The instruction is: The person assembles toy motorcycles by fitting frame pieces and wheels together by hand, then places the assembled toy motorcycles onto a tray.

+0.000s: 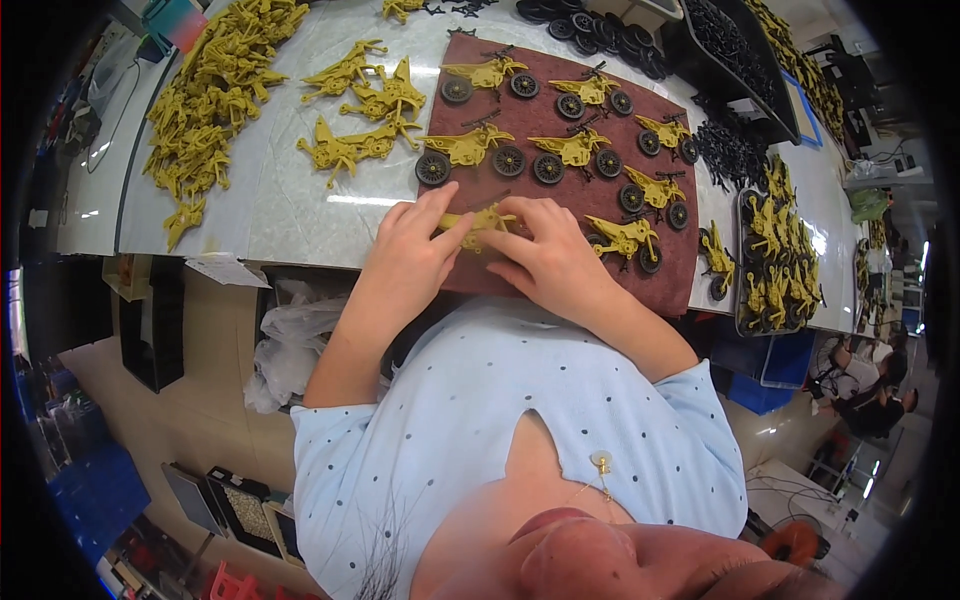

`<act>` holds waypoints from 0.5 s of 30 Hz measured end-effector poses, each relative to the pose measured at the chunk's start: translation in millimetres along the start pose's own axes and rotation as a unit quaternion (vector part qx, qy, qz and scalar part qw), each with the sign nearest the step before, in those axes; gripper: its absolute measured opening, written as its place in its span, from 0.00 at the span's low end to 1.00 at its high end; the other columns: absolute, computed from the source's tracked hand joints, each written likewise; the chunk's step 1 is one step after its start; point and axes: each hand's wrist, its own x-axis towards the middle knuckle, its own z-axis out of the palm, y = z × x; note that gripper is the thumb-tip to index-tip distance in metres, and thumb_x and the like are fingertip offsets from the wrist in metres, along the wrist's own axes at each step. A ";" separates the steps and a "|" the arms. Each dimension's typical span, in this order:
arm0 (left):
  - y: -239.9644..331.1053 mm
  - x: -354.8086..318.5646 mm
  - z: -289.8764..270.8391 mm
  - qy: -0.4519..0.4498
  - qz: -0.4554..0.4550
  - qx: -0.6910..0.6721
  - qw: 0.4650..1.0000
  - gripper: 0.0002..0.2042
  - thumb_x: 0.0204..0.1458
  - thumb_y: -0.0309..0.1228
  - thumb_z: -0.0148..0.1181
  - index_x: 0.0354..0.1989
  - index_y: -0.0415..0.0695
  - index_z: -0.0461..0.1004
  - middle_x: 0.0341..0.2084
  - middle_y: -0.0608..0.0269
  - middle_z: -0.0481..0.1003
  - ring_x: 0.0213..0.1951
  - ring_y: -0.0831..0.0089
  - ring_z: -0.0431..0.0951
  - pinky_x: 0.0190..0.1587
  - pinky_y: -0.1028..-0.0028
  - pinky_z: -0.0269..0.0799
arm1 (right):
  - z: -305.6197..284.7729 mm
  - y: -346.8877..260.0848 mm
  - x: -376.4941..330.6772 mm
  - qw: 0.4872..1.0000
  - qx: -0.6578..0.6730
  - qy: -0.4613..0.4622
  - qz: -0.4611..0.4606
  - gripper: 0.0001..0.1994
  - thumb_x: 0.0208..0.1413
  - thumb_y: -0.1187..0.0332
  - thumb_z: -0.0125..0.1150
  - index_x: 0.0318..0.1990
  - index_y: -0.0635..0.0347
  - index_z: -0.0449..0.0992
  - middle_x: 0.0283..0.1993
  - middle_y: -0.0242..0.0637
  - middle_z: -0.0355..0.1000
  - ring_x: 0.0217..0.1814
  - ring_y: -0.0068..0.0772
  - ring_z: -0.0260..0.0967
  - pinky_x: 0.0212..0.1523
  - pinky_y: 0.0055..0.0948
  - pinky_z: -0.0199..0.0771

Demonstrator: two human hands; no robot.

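Yellow toy motorbike body, wheels not discernible, is gripped between the left hand and right hand over the near-left maroon mat. Wheeled bikes occupy its far and right parts; wheelless bodies remain left, across pale table, whose near edge lies by the wrists.

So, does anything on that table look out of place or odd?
Mildly: one yellow toy motorcycle sits just off the maroon mat, between its right edge and the loaded tray, while several others are spread on the mat. I see no clear damage.
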 end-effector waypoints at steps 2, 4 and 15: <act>-1.7 0.0 1.2 0.010 0.007 0.010 1.000 0.18 0.47 0.23 0.61 0.49 0.39 0.74 0.54 0.52 0.70 0.53 0.58 0.71 0.56 0.62 0.63 | 4.9 -2.1 -3.6 0.997 -0.080 -0.011 -0.020 0.22 0.42 0.68 0.69 0.49 0.50 0.75 0.55 0.39 0.64 0.54 0.45 0.63 0.53 0.43 0.64; -7.4 1.9 2.1 -0.004 0.012 -0.043 0.999 0.16 0.48 0.21 0.59 0.47 0.38 0.74 0.49 0.54 0.72 0.50 0.58 0.72 0.55 0.62 0.64 | 10.0 -1.7 -6.5 0.997 -0.076 -0.014 -0.011 0.23 0.42 0.67 0.69 0.50 0.50 0.74 0.55 0.39 0.64 0.56 0.46 0.61 0.54 0.44 0.63; -9.1 6.0 -6.1 -0.005 0.052 -0.015 0.999 0.16 0.45 0.22 0.58 0.46 0.40 0.74 0.45 0.60 0.73 0.50 0.64 0.72 0.55 0.63 0.62 | 14.5 0.0 -7.6 1.000 -0.021 0.002 0.003 0.24 0.44 0.67 0.68 0.52 0.52 0.72 0.56 0.41 0.64 0.57 0.46 0.62 0.55 0.45 0.60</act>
